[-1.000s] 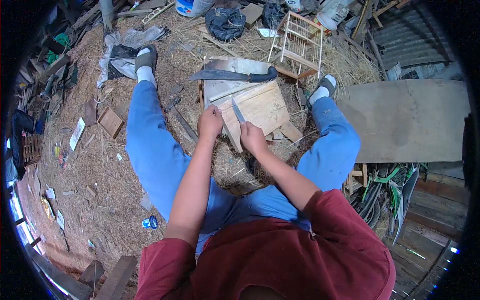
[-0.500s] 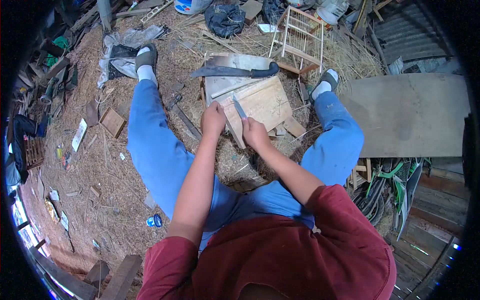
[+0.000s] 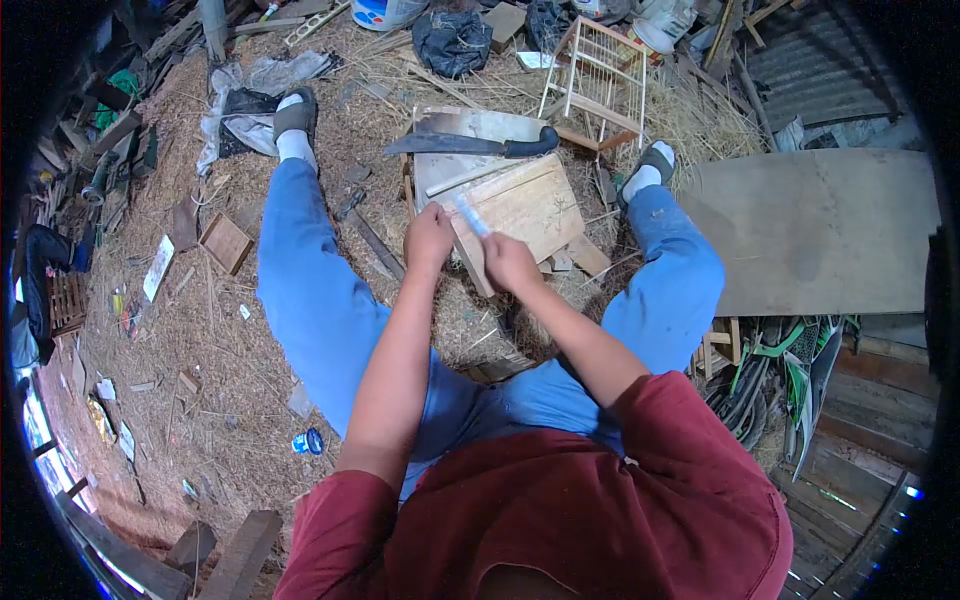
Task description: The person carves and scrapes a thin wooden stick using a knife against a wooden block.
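My right hand is wrapped round the handle of a knife. Its pale blade points up and to the left over a light wooden board. Beside the board's left corner, my left hand is closed, near the blade; whatever its fingers grip is hidden or too small to name. A large machete with a black handle lies across the far end of the work surface. Between machete and board rests a thin wooden strip.
A small wooden-framed cage stands beyond the board, near my right foot. A hammer-like tool and an open wooden box lie on the straw-strewn ground at left. At right is a large flat panel.
The knife blade has shifted slightly in angle and looks brighter and blurred. My left hand stays closed in nearly the same place.
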The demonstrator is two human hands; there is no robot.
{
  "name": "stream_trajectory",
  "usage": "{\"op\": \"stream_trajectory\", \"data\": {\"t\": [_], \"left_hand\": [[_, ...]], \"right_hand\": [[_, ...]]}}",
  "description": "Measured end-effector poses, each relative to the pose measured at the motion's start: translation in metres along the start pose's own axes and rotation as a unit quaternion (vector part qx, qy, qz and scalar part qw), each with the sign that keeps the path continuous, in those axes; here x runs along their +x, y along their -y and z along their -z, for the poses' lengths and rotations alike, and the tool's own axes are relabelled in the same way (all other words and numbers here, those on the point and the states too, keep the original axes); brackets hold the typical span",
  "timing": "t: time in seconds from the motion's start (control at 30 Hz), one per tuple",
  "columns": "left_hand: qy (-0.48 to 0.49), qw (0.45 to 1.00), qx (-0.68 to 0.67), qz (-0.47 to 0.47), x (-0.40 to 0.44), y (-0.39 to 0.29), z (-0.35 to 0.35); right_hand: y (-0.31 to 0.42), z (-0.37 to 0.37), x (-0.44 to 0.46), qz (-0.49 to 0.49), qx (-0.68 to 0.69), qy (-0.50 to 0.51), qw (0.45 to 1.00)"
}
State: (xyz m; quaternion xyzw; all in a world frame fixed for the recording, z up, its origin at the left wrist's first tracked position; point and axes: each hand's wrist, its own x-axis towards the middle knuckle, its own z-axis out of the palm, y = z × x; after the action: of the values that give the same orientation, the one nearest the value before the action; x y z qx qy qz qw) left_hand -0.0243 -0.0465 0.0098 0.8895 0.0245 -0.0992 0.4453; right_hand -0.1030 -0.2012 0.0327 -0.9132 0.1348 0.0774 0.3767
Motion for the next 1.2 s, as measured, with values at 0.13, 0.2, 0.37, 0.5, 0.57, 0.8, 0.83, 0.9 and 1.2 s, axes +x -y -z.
{"op": "stream_trajectory", "data": {"t": [0.13, 0.2, 0.37, 0.5, 0.57, 0.8, 0.83, 0.9, 1.2], "left_hand": [[-0.012, 1.0, 0.008, 0.0, 0.0, 0.002, -0.001], [0.019, 1.0, -0.009, 0.015, 0.002, 0.003, 0.0], [-0.003, 1.0, 0.007, 0.0, 0.001, 0.008, -0.006], [-0.018, 0.999, 0.029, -0.023, -0.002, 0.0, -0.003], [-0.012, 0.999, 0.043, -0.018, -0.005, -0.006, 0.001], [-0.017, 0.997, 0.06, -0.032, -0.007, -0.007, 0.0], [-0.018, 0.998, 0.061, -0.031, -0.007, -0.008, 0.0], [-0.013, 0.998, 0.061, -0.022, -0.006, -0.008, 0.0], [0.019, 0.998, 0.054, -0.011, -0.002, -0.007, 0.004]], "right_hand": [[0.008, -0.001, 0.001, -0.031, 0.001, -0.024, 0.999], [0.014, 0.003, -0.007, -0.013, -0.058, 0.019, 0.998], [-0.022, 0.023, 0.02, -0.091, -0.016, -0.069, 0.993], [-0.009, 0.009, -0.003, -0.022, -0.063, -0.012, 0.998], [-0.019, 0.015, 0.005, -0.024, -0.041, -0.052, 0.998], [-0.031, 0.019, 0.016, -0.092, 0.002, -0.1, 0.991], [-0.027, 0.015, 0.011, -0.079, -0.017, -0.072, 0.994], [-0.026, 0.014, 0.01, -0.074, -0.036, -0.044, 0.996], [-0.019, 0.009, 0.004, -0.028, -0.035, -0.023, 0.999]]}}
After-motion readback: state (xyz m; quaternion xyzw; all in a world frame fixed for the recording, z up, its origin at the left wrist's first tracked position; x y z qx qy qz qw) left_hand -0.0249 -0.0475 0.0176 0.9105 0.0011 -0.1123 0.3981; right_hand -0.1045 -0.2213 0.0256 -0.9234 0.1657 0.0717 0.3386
